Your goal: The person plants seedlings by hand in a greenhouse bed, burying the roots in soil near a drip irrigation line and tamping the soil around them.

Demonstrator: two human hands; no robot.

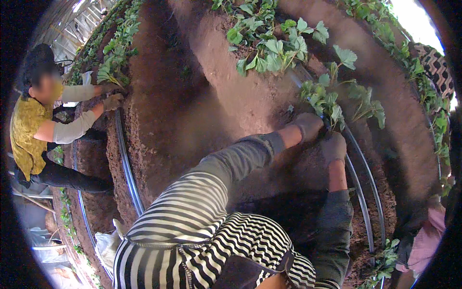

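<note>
Both of my gloved hands are low at the base of a leafy green plant in the soil, beside two dark drip irrigation hoses. My left hand is on the left of the stems, its fingers hidden behind the glove and leaves. My right hand lies just below and right of it, knuckles up, close to the stem base and the hose. Whether either hand grips the stems cannot be made out. A loose-looking leafy plant leans to the right of the stems.
A dense row of plants continues ahead. A person in a yellow top reaches to plants on the left, by another hose. A person in pink is at the lower right; patterned clothing shows at the upper right.
</note>
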